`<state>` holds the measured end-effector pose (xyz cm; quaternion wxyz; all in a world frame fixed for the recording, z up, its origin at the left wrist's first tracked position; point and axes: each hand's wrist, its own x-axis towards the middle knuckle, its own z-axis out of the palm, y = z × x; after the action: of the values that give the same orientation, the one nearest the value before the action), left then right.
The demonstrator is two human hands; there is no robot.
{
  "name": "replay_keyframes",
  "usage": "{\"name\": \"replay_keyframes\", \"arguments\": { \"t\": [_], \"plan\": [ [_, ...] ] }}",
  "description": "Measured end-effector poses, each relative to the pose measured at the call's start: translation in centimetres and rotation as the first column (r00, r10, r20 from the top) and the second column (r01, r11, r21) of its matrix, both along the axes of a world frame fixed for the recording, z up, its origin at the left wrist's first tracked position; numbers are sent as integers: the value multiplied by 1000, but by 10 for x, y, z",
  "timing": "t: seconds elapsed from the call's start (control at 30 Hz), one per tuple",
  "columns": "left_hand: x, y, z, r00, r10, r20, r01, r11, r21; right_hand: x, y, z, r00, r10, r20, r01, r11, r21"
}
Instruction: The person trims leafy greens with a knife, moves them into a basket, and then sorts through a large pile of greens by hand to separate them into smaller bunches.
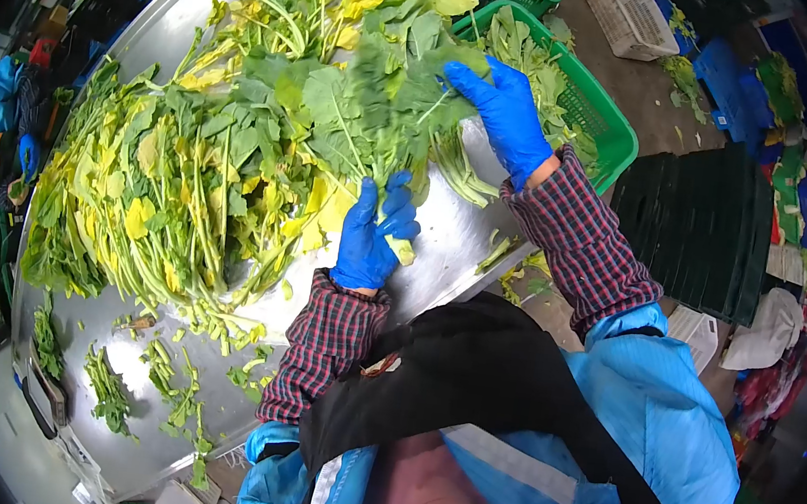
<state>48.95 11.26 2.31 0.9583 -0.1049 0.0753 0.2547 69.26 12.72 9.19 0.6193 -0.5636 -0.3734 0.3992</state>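
My left hand, in a blue glove, is closed round the stem base of a bunch of leafy greens. The pale cut end pokes out below my fingers. My right hand, also gloved in blue, is at the upper right of the same leaves, with its thumb and fingers at a leaf edge; the fingertips are partly hidden. A big heap of green and yellowing stalks lies to the left on the metal table. Another small bunch rests just beneath my right hand.
A green crate with leaves stands behind my right hand. Beyond it are a white crate and a blue crate. Dark green crates are at right. Another person in blue is at far left. Small greens lie at the near left.
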Motion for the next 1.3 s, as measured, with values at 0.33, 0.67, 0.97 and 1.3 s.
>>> {"name": "replay_keyframes", "arguments": {
  "t": [0.33,0.67,0.97,1.3],
  "plan": [
    [-25,45,-49,757,474,-450,-403,881,249,-75,-111,-38,791,432,433,-498,866,45],
    [-26,19,-40,984,103,-143,-103,995,12,40,-80,-108,578,151,802,229,913,-337],
    [28,3,-34,854,74,-515,132,926,352,26,-68,-107,999,-19,-39,0,899,-437],
    [56,3,-22,575,139,-806,312,874,373,-21,-81,-67,975,66,210,-19,975,-221]
  ]
}}
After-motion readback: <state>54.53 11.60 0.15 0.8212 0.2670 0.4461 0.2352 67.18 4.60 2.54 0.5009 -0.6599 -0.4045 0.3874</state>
